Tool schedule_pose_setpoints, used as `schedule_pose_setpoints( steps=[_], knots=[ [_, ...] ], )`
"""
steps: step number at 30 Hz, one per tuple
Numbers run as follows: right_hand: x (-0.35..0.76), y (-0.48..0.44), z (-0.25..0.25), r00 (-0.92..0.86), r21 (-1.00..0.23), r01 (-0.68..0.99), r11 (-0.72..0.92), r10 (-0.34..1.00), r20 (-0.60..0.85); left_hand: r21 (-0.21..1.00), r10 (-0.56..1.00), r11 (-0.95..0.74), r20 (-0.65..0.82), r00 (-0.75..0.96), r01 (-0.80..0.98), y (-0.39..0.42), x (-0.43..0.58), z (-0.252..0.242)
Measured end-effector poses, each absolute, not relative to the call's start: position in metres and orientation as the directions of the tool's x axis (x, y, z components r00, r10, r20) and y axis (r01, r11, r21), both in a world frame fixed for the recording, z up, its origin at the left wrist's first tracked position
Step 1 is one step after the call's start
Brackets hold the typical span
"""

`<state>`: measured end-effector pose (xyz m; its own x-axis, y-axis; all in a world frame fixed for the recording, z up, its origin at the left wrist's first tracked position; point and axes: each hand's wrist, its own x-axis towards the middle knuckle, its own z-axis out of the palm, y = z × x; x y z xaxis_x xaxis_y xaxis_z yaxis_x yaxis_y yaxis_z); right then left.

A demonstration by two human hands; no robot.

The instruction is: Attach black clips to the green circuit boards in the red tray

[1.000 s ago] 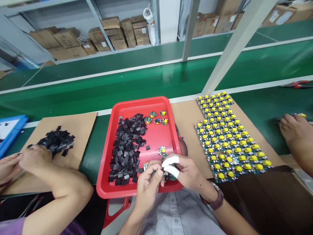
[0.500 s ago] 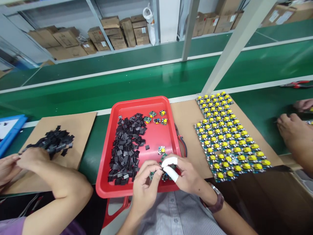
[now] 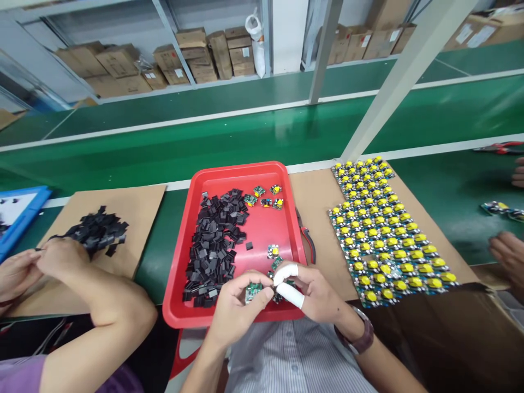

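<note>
Together, our left hand (image 3: 239, 307) and right hand (image 3: 318, 293) pinch a small part (image 3: 273, 285), mostly hidden, over the near end of the tray (image 3: 264, 228). Boards (image 3: 273, 251) lie close by; black pieces (image 3: 216, 240) heap along the tray's left.

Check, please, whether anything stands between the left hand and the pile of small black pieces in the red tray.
Nothing visible stands in the way: the left hand is over the near side of the red tray, and the black pieces lie beyond, to its left.
</note>
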<state>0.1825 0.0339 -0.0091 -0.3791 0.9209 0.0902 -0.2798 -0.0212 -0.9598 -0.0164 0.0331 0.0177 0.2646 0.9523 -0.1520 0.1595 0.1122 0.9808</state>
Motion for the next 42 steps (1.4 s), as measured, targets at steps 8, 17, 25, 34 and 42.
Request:
schedule_pose_setpoints(
  steps=[8,17,25,34,42],
  knots=[
    [0.178,0.028,-0.01,-0.366,-0.944,-0.321,-0.075,0.929,0.051,0.907,0.952,-0.186,0.07,0.299,0.378,0.03,-0.014,0.035],
    [0.163,0.019,-0.02,-0.138,-0.987,-0.118,0.112,0.982,0.128,0.72,0.894,-0.44,0.404,0.191,0.536,0.011,-0.002,0.019],
    [0.157,0.021,-0.034,-0.006,-0.96,0.114,0.255,0.967,0.256,0.596,0.837,-0.446,0.541,0.076,0.668,0.0,0.002,0.002],
    [0.145,0.018,-0.032,-0.064,-0.959,-0.009,0.282,0.957,0.282,0.635,0.796,-0.39,0.596,-0.103,0.667,-0.012,0.005,0.003],
    [0.148,0.02,-0.042,-0.175,-0.988,-0.026,0.152,0.972,0.154,0.676,0.829,-0.386,0.552,-0.086,0.627,-0.011,0.004,-0.002]
  ],
)
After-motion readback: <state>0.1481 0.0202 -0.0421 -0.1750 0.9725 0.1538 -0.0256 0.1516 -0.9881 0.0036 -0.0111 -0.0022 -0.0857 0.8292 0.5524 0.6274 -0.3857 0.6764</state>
